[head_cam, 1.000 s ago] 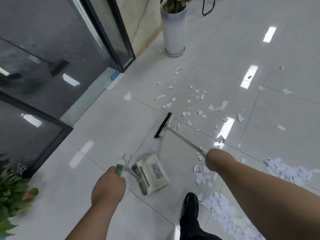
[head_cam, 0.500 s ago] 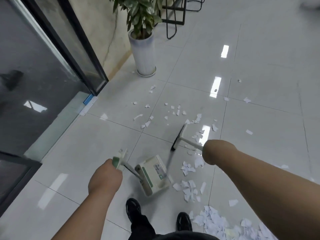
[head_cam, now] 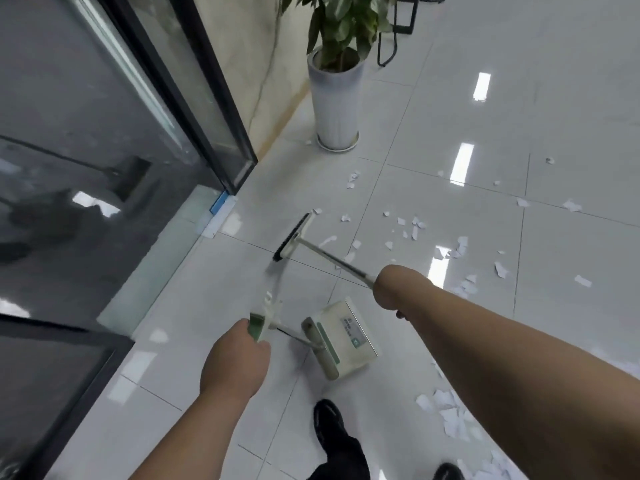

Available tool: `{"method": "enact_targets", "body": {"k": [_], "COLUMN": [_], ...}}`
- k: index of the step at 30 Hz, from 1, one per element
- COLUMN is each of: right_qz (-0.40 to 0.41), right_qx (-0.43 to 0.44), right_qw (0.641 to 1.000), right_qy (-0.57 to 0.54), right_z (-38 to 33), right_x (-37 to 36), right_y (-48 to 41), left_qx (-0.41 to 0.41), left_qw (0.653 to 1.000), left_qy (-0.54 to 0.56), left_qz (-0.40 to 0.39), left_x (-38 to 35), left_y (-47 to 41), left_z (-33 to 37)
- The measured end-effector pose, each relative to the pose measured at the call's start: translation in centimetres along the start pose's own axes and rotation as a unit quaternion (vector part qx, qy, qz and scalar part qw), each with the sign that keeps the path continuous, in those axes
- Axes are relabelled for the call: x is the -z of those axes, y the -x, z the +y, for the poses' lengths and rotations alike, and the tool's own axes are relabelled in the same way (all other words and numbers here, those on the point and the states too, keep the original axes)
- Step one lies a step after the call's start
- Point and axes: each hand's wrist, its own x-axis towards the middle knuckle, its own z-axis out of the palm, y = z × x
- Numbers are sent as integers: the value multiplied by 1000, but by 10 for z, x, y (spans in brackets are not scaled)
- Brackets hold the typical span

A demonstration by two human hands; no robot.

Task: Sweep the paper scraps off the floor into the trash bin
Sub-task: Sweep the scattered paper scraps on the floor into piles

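Note:
White paper scraps (head_cam: pixel 414 230) lie scattered over the grey tiled floor, mostly to the right of the broom; a denser heap (head_cam: pixel 450 415) sits at lower right under my right forearm. My right hand (head_cam: pixel 389 289) grips the handle of a broom whose black-bristled head (head_cam: pixel 292 237) rests on the floor at the left edge of the scraps. My left hand (head_cam: pixel 235 362) holds the green-and-white handle of a cream dustpan (head_cam: pixel 341 337), which stands on the floor between my hands. No trash bin is in view.
A dark glass door and its black frame (head_cam: pixel 221 109) run along the left. A white planter with a green plant (head_cam: pixel 336 98) stands by the wall beyond the scraps. Black chair legs (head_cam: pixel 394 39) show at the top. My black shoes (head_cam: pixel 330 422) are at the bottom.
The broom head has swung left and away, out to the left edge of the scattered scraps. The dustpan stays beside my left hand, and my view has shifted.

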Motion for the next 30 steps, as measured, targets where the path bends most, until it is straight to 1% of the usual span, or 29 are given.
{"method": "enact_targets", "body": {"k": [3,6,9,12,14,19,22,24,26,27,30], "right_qz": [-20,-21,-18,-16,-21,-9,-28,-22,-3,6,19], "right_qx": [9,-10,-53,-84,-100,-153,-145,-135,-151,-160,-143], "right_qw": [1000,1000,998,996,994,988,989,990,986,985,989], "right_qy": [1,-14,-18,23,30,-9,29,44,64,63,36], "right_z": [-42,-56,-41,-17,5,44,58,59,55,50,37], "right_x": [-11,-18,-20,-15,-12,11,39,58,75,84,103], "right_y": [-41,-66,-64,-45,-34,-4,17,21,21,22,15], "left_qx": [13,12,2,-22,-38,-67,-83,-89,-92,-93,-84], "left_qw": [1000,1000,999,998,997,994,992,991,991,991,993], "left_qy": [-8,-15,-35,-56,-72,-91,-97,-97,-94,-94,-88], "left_qz": [-6,-4,-2,-3,-7,-9,-8,-7,-10,-11,-11], "left_x": [10,16,21,30,37,53,58,58,58,58,59], "left_y": [-31,-59,-80,-93,-101,-116,-120,-122,-125,-127,-136], "left_z": [-13,-22,-24,-21,-16,3,15,23,31,35,46]}}
